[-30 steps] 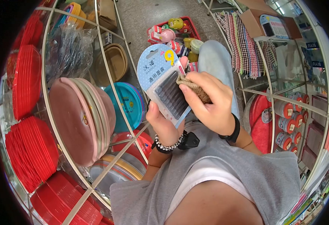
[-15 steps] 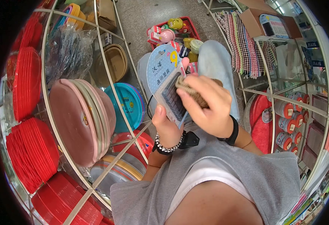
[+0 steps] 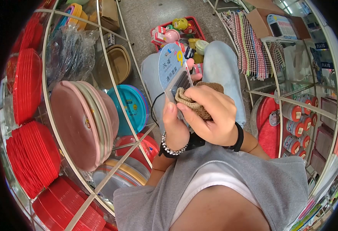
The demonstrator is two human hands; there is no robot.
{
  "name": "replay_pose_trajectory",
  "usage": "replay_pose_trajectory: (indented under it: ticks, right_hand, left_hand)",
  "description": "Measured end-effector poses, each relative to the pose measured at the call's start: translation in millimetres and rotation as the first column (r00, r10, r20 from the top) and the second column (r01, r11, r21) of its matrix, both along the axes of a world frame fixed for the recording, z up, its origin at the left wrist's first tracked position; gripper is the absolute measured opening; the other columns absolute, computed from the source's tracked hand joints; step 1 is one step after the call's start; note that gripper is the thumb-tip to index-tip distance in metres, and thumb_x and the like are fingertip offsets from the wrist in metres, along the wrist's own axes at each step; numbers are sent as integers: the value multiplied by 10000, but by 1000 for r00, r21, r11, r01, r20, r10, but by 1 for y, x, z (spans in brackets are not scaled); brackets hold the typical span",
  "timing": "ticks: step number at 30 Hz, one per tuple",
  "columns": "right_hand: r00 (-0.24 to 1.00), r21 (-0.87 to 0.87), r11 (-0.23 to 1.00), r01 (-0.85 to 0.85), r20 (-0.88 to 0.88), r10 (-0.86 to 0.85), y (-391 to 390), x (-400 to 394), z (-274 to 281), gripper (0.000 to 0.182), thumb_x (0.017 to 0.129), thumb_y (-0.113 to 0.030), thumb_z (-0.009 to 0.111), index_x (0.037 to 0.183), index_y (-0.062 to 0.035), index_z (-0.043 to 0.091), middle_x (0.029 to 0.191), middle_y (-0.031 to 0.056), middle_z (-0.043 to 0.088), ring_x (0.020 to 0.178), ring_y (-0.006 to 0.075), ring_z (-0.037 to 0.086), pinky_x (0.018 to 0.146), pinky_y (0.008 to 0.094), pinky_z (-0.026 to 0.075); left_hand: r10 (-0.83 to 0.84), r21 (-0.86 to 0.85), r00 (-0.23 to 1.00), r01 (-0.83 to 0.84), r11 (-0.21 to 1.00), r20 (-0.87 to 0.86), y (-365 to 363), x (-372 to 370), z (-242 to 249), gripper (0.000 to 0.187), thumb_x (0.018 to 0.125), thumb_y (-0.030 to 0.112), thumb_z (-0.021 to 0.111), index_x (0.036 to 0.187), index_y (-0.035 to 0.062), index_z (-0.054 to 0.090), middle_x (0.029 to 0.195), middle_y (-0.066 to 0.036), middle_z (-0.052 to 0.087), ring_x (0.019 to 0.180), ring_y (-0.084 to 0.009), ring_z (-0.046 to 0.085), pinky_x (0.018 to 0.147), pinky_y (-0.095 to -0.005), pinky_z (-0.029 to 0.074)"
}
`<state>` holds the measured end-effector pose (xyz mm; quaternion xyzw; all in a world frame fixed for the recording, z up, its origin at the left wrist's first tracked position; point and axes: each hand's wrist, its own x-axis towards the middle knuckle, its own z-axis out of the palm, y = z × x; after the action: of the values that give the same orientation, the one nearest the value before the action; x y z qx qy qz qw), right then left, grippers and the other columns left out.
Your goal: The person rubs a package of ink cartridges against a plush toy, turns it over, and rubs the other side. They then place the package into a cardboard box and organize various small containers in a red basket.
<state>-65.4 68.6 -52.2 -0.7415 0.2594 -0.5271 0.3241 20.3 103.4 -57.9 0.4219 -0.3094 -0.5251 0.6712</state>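
Note:
My left hand (image 3: 174, 125) grips a blister pack (image 3: 173, 71) from below: a light blue card with a yellow 9 and a clear bubble holding dark refills. The pack stands nearly upright, turned edge-on to me. My right hand (image 3: 211, 115) holds a brown knitted cloth (image 3: 194, 102) and presses it against the lower front of the pack's bubble. A beaded bracelet circles my left wrist and a black band my right.
A wire rack (image 3: 99, 57) on the left holds red plates (image 3: 30, 154), pink plates (image 3: 84, 123) and teal plates (image 3: 132, 107). A red basket (image 3: 180, 32) of small goods sits on the floor ahead. Shelves (image 3: 296, 111) with woven cloths and tins stand at right.
The pack has turned from facing me to nearly edge-on. My right hand with the cloth has slid down the bubble toward my left thumb.

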Motion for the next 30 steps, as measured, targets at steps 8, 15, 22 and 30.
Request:
replay_pose_trajectory:
  ticks: [8,15,22,30]
  right_hand:
    - [994,99,993,70,79,-78,-5,1,5,225,659,-15,650,856,4,545,686,112,566,540,224,565,473,277,433]
    - [1000,33,999,12,-24,-11,-3,-3,2,232,649,-28,659,850,-5,546,651,87,538,510,215,542,446,287,417]
    - [981,44,994,-101,-163,107,10,-11,-4,232,629,-68,657,833,-38,552,617,48,506,479,196,515,420,283,390]
    - [976,132,981,-144,-145,163,5,-15,-1,214,656,-63,655,839,-33,548,655,72,531,521,221,541,465,287,421]
  left_hand:
    - [-50,-22,997,49,999,-59,14,-6,2,703,799,482,348,1268,-35,263,1285,-133,325,1144,-210,358,954,-319,275]
    - [47,-6,996,-48,999,-78,8,-5,13,756,762,528,338,1263,-30,250,1256,-212,357,1077,-279,451,885,-366,385]
    - [107,41,994,-106,993,-24,4,6,16,857,684,579,408,1261,-39,270,1291,-180,339,1077,-236,460,855,-305,392]
    - [81,-21,996,-81,996,-30,3,9,12,883,719,609,361,1273,-60,205,1271,-266,312,1050,-301,472,822,-358,435]
